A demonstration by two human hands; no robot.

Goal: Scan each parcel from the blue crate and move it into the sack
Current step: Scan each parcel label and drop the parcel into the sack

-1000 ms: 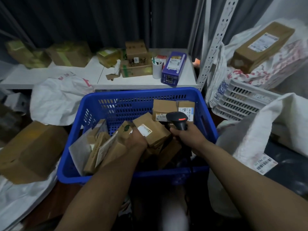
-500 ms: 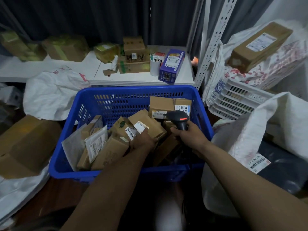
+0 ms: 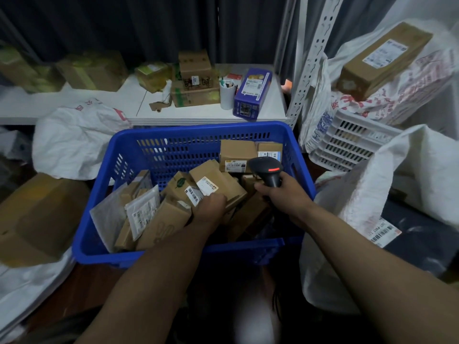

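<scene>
A blue crate point(image 3: 198, 131) in front of me holds several brown cardboard parcels and flat plastic mailers. My left hand point(image 3: 211, 209) reaches into its middle and grips a small brown parcel point(image 3: 216, 182) with a white label. My right hand point(image 3: 285, 197) holds a black barcode scanner point(image 3: 267, 171), its red light lit, over the crate's right side. The white sack point(image 3: 372, 194) stands open to the right of the crate, with a dark parcel and a barcode label point(image 3: 383, 232) inside.
Behind the crate a white table point(image 3: 273, 105) carries boxes, a cup of pens point(image 3: 227, 95) and a purple box point(image 3: 252, 94). A white crate point(image 3: 347, 140) and bags with a long box point(image 3: 382, 60) sit at right. A large brown box point(image 3: 37, 217) and white sacks lie at left.
My left hand has shifted its hold on the small labelled parcel, which now lies lower among the others. The scanner hand has stayed in place. The view has drifted slightly.
</scene>
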